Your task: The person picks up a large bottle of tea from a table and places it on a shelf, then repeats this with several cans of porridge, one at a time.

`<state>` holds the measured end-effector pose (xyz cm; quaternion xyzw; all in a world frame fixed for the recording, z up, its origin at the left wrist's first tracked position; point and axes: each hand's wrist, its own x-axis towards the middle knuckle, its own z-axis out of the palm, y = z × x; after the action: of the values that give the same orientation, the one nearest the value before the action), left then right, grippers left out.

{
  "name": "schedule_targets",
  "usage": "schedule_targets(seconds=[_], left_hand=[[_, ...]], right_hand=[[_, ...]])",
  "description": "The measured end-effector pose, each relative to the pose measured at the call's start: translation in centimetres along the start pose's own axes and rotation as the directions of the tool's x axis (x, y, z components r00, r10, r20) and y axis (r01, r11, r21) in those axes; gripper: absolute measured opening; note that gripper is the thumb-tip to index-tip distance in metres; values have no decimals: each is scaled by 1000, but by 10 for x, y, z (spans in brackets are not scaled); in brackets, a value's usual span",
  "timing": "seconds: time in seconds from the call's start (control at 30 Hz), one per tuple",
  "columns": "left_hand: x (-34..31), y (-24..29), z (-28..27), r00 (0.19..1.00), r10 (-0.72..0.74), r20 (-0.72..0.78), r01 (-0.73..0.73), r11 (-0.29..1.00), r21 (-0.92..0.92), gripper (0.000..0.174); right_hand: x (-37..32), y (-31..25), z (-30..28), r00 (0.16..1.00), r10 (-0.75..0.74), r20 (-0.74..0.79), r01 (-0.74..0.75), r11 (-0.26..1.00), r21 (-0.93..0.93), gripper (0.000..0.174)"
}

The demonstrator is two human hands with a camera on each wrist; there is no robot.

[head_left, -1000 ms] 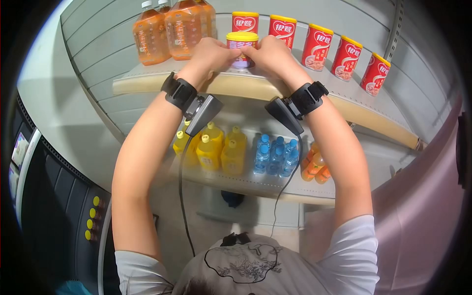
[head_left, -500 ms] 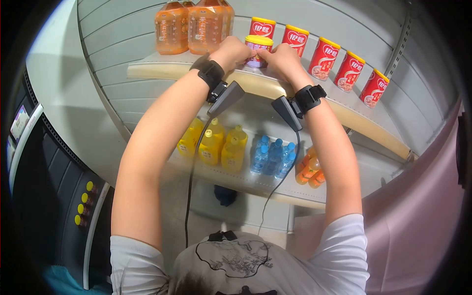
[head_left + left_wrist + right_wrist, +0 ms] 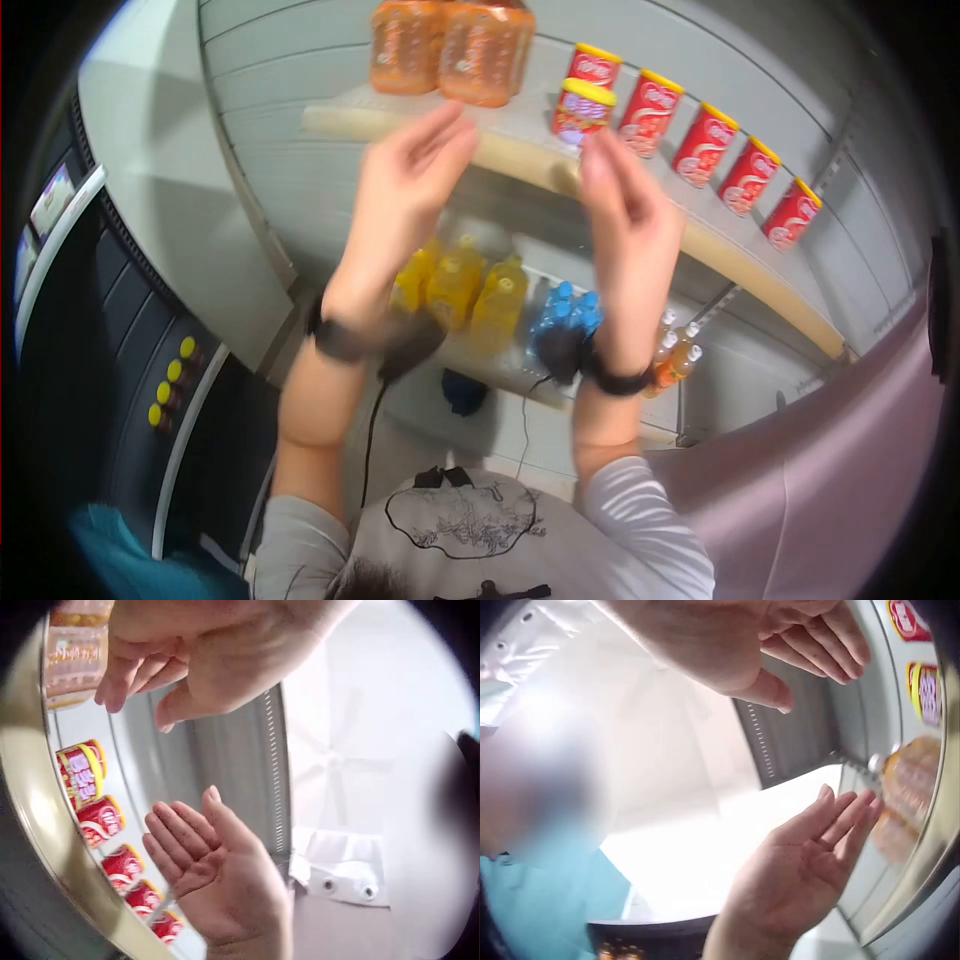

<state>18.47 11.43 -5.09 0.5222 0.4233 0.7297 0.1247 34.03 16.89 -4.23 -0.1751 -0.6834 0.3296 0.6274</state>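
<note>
Both hands are off the shelf goods, held apart in front of the upper shelf (image 3: 520, 160) with palms facing each other. My left hand (image 3: 405, 185) is raised below the large orange drink bottles (image 3: 487, 55), its fingers extended and holding nothing. Nearer the cans, my right hand (image 3: 635, 225) also has straight fingers and holds nothing. A purple-labelled can with a yellow lid (image 3: 583, 112) stands upright at the shelf's front, before a red can (image 3: 595, 65). In the left wrist view, the right hand's open palm (image 3: 232, 885) shows plainly.
More red cans (image 3: 703, 145) line the upper shelf to the right. On the lower shelf are yellow bottles (image 3: 498, 305), small blue-capped bottles (image 3: 550, 310) and orange drinks (image 3: 675, 368). A pink cloth (image 3: 800, 480) hangs at right; a dark shelf unit (image 3: 110, 320) stands at left.
Both hands have let go of the purple-labelled can and drawn back toward the body, spreading apart with fingers straightened. The can stays on the shelf. The head view has shifted, moving the shelf rightward.
</note>
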Motion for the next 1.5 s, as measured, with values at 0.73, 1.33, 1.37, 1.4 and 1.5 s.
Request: schedule_targets(seconds=[0.73,1.33,1.37,1.4,1.5], left_hand=[[-452,-58,-287,-241,-303,-922,228,906,-357,20],[-474,-127,-625,-162,225,-961,929,363,-71,29],[-472,-130,-643,-109,238,-965,944,329,-26,30],[-471,-134,-662,-54,251,-967,956,292,23,31],[-468,-138,-711,1,148,-989,989,145,23,38]], right_hand=[[-407,119,321,-256,355,899,-831,395,-392,34],[-546,100,691,-140,-17,990,-226,974,-15,33],[-556,103,710,-160,-10,987,-176,984,-18,31],[-564,105,729,-179,-4,984,-128,992,-19,30],[-584,107,758,-112,-52,992,-132,991,37,33]])
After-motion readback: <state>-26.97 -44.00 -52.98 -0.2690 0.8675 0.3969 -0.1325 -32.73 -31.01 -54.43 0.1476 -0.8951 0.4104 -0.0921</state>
